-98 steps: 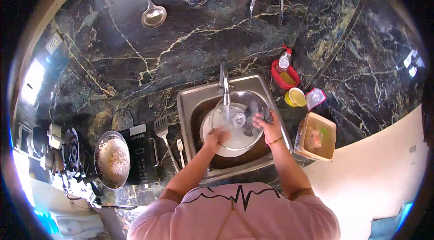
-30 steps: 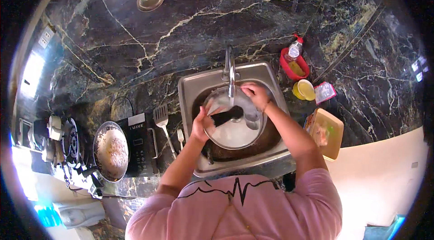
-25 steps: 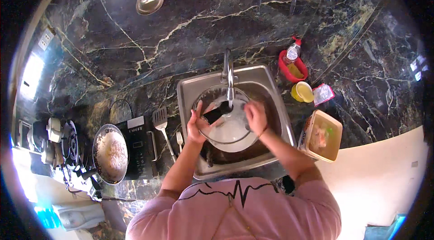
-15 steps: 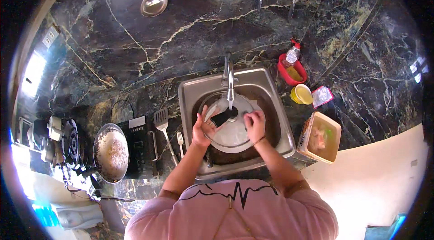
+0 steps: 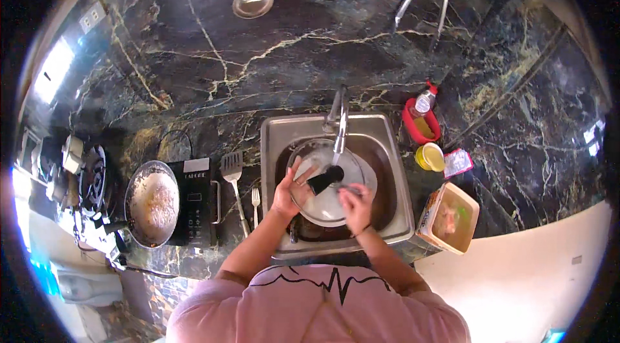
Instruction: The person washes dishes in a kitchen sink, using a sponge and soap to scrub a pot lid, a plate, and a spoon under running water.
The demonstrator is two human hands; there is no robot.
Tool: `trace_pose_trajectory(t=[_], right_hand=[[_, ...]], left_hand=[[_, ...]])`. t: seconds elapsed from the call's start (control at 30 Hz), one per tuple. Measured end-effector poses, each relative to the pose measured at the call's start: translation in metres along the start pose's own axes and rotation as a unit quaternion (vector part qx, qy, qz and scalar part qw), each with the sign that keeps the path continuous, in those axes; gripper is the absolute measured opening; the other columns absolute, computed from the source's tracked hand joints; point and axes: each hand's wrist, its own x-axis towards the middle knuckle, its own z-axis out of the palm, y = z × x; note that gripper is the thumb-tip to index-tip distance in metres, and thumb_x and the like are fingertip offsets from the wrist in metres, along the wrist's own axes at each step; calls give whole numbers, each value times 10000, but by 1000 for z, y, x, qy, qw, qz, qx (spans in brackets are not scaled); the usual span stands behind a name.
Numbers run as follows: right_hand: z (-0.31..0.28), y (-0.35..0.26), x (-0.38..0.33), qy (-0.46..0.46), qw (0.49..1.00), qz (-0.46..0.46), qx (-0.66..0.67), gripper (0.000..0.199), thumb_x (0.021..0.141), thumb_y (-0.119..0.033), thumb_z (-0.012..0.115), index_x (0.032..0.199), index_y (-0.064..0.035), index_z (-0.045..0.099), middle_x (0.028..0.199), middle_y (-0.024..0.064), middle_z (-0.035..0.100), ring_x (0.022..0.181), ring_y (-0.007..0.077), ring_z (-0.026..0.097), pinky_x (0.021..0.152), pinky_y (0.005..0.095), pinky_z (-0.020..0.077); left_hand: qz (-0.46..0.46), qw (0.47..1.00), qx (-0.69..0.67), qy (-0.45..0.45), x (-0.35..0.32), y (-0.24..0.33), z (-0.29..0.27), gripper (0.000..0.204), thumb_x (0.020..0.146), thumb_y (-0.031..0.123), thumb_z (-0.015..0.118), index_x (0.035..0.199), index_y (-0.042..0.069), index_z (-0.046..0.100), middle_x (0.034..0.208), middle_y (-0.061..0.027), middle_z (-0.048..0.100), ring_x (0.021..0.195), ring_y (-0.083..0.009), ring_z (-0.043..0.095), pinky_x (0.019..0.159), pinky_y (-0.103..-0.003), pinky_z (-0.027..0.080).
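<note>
A round pot lid (image 5: 330, 204) with a black knob (image 5: 325, 179) lies over the steel sink (image 5: 284, 133), under the tap (image 5: 340, 124). My left hand (image 5: 290, 191) grips the lid's left rim. On the lid's right side rests my right hand (image 5: 354, 204), fingers closed on something small and dark that I cannot make out. Both forearms come up from the lower edge.
A spatula (image 5: 233, 176) and a fork (image 5: 256, 202) lie on the dark marble counter left of the sink. Further left a pan (image 5: 152, 203) sits by a black induction hob (image 5: 194, 204). A red holder with a bottle (image 5: 422, 117), a yellow tub (image 5: 431, 157) and a box (image 5: 450, 217) are on the right.
My right hand came down from the tap to the lid's right side. The lid turned so its knob faces up. My left hand stayed on the left rim.
</note>
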Motion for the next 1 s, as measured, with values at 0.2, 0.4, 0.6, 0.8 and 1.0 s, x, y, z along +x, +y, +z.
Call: trace_pose_trajectory(t=[0.2,0.4,0.6,0.8,1.0], right_hand=[[-7,78,83,-141,975,87,150,181,772,-164,678,922,-63,693,889,85,609,874,213,574,759,299,454],[25,-13,110,-367,907,-143,150,114,730,-136,710,825,-74,692,841,65,579,828,203,557,744,314,450],[27,49,131,-270,953,-47,126,128,748,-159,688,807,-49,662,828,116,590,783,252,585,724,340,467],[42,8,116,-297,933,-125,159,112,730,-142,678,809,-70,648,887,108,616,814,275,585,751,364,463],[21,126,93,-110,978,128,124,152,806,-163,630,901,-53,587,875,85,610,802,254,571,742,342,458]], left_hand=[[-119,989,52,-67,2,-3,3,825,646,49,511,1413,201,247,1380,-210,342,1211,-393,411,793,-382,490],[-227,966,119,45,9,-17,-3,790,669,37,501,1400,167,232,1344,-180,407,1223,-357,421,843,-412,467],[-151,982,97,-60,-6,-8,26,750,681,27,487,1384,144,253,1347,-182,402,1235,-370,409,861,-414,461],[-161,981,100,-31,-4,-12,17,825,662,0,484,1419,156,198,1371,-196,368,1230,-375,411,863,-414,463],[-73,995,41,-49,-5,-6,12,803,692,78,528,1419,221,219,1379,-187,361,1240,-354,392,746,-352,476]])
